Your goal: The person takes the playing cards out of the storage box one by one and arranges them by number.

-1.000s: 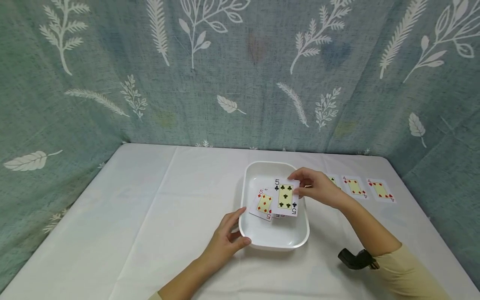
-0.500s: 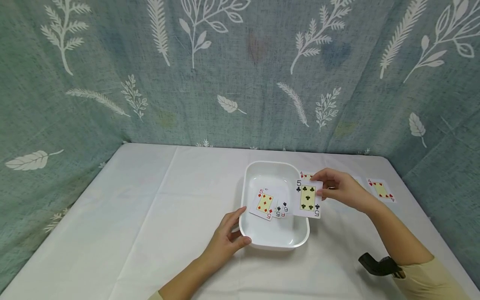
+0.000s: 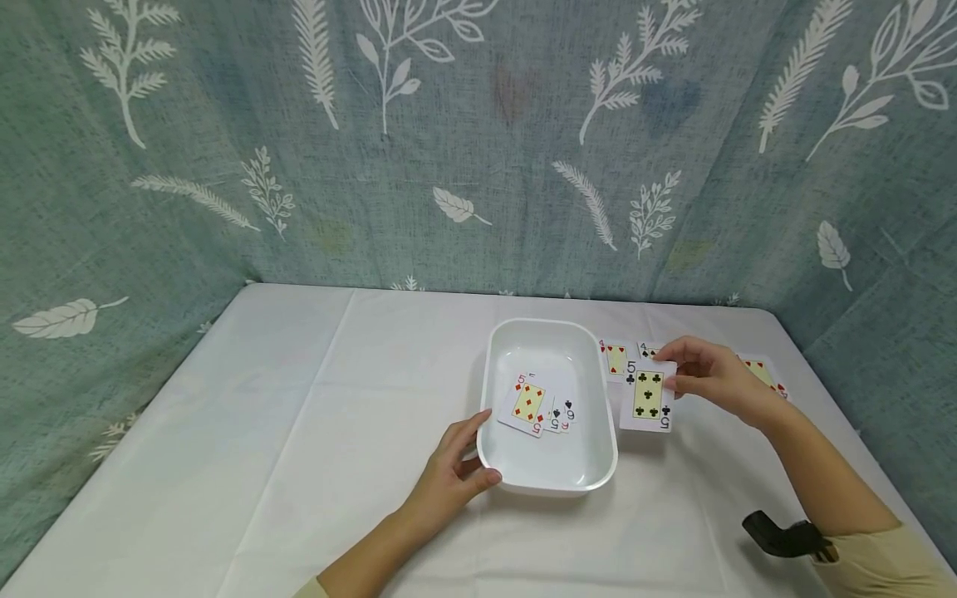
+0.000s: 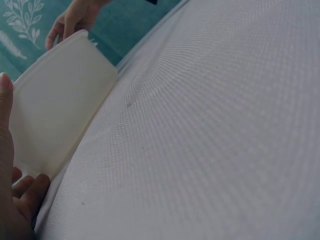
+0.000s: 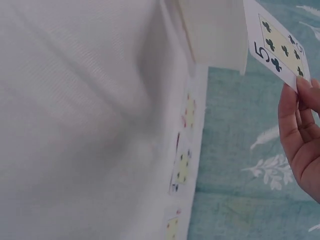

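My right hand (image 3: 714,378) pinches the five of clubs (image 3: 647,399) by its upper right edge, face up, just right of the white tray (image 3: 549,467). In the right wrist view the same card (image 5: 280,45) is tilted above the table, held between thumb and fingers. My left hand (image 3: 449,473) holds the tray's lower left corner, thumb and fingertips at the rim; the left wrist view shows fingers along its outer wall (image 4: 65,90). Inside the tray a five of diamonds (image 3: 528,404) lies over other cards (image 3: 565,413), mostly hidden.
Behind the held card, fours lie in a row on the white tablecloth (image 3: 359,399): a red four (image 3: 616,359), a black four (image 3: 647,350), and a four of hearts (image 3: 758,371) at the right. My right hand hides part of the row. A leaf-patterned curtain (image 3: 478,166) stands behind.
My right hand has carried the five of clubs rightward from above the tray to beyond its right rim, uncovering the cards inside. My left hand stays at the tray's corner.
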Demonstrator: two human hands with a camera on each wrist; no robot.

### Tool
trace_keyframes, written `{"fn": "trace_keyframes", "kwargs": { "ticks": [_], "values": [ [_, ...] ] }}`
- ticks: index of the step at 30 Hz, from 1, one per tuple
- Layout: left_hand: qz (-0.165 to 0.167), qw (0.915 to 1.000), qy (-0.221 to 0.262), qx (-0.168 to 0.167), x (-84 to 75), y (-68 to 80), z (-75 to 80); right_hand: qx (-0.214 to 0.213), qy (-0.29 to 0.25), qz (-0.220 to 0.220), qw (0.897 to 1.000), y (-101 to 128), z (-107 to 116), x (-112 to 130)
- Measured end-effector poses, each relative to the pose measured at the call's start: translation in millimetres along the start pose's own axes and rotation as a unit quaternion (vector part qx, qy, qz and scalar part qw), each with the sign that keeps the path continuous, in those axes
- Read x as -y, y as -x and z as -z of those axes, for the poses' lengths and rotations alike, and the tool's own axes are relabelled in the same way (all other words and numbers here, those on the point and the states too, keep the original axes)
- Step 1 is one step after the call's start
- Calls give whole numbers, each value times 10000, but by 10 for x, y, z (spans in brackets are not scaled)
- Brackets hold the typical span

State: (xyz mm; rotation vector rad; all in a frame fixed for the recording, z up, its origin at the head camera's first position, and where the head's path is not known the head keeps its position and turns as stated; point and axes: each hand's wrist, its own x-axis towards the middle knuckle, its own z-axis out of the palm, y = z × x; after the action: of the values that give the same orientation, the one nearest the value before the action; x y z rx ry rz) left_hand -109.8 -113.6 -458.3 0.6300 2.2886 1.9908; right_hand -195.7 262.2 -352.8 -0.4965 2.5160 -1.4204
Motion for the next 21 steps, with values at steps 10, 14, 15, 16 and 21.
{"fn": "trace_keyframes", "kwargs": {
  "ticks": [10,14,15,16,21],
  "values": [
    [-48,10000,38,26,11,0,6,184,-52,-94,9998,-41,-57,-205],
    [-94,9999,36,35,7,2,5,266,-69,-194,9994,-66,-91,-269],
    [-99,9999,40,38,5,3,5,279,-81,-238,9993,-72,-101,-288],
    [-107,9999,41,39,4,3,5,300,-86,-263,9992,-80,-112,-306],
    [-108,9999,28,32,-4,5,5,367,-59,-388,9986,-124,-178,-407]
  ]
}}
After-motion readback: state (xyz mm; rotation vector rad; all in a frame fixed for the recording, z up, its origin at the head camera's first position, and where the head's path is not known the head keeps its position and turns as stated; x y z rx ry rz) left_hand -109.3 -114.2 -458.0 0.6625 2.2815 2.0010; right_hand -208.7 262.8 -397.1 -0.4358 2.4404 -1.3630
